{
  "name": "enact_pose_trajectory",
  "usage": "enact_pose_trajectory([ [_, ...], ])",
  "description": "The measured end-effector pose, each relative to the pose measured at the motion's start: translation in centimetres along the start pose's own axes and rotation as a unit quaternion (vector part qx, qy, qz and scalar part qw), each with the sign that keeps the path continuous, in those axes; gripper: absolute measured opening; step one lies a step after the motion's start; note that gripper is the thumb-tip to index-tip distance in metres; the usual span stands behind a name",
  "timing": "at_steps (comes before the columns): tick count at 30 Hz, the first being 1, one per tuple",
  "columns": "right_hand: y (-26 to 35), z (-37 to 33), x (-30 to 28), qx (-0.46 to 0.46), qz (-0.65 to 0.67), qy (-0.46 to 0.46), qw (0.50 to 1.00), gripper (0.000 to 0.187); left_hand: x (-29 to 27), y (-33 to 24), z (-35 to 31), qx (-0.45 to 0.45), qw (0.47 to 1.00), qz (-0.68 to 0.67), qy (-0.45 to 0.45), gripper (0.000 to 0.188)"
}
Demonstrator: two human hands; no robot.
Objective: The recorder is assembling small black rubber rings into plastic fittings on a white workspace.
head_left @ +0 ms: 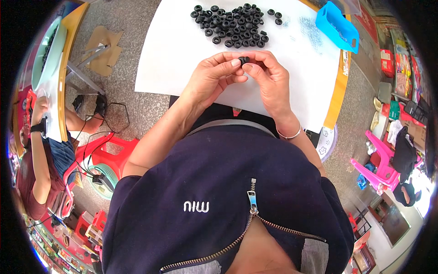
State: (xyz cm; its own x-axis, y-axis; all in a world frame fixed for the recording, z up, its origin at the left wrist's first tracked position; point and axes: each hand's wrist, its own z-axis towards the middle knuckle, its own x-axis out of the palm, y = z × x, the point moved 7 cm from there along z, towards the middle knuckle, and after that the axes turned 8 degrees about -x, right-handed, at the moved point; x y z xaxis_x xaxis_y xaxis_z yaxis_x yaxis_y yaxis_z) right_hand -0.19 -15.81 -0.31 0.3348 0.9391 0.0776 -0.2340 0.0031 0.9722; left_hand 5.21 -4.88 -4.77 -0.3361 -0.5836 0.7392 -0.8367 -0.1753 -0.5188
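White-covered desk [169, 59] below me, black rings [235, 30] heaped toward its far edge. Left hand [212, 74] and right hand [273, 78] are pinching one small black piece [243, 60] together, just this side of those rings. I'd keep the pressure light, both thumbs steady, so it can't slip.

1 black ring [244, 60], partly covered, is held at 6 o'clock from a loose heap [232, 24] of thick, matching rings, lying at mixed tilts; 3 strays [278, 21] lie toward 3 o'clock.
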Motion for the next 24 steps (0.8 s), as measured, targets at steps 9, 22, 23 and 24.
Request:
enact_pose_trajectory([
  [9,-0.6,-0.1,0.1,0.029,-0.005,-0.001,1.000,0.018,-0.1,0.7,0.4,-0.030,0.994,-0.100,-0.009,0.018],
  [22,-0.1,0.1,-0.6,0.002,-0.101,-0.014,0.995,0.015,-0.1,-0.5,0.0,0.072,0.993,0.083,-0.034,0.018],
  [23,0.2,0.1,-0.6,-0.011,-0.125,-0.008,0.992,0.015,-0.2,-0.5,-0.1,0.082,0.990,0.111,-0.044,0.018],
  [24,0.4,0.1,-0.6,-0.024,-0.149,-0.003,0.988,0.015,-0.1,-0.3,0.0,0.076,0.993,0.085,-0.031,0.018],
])
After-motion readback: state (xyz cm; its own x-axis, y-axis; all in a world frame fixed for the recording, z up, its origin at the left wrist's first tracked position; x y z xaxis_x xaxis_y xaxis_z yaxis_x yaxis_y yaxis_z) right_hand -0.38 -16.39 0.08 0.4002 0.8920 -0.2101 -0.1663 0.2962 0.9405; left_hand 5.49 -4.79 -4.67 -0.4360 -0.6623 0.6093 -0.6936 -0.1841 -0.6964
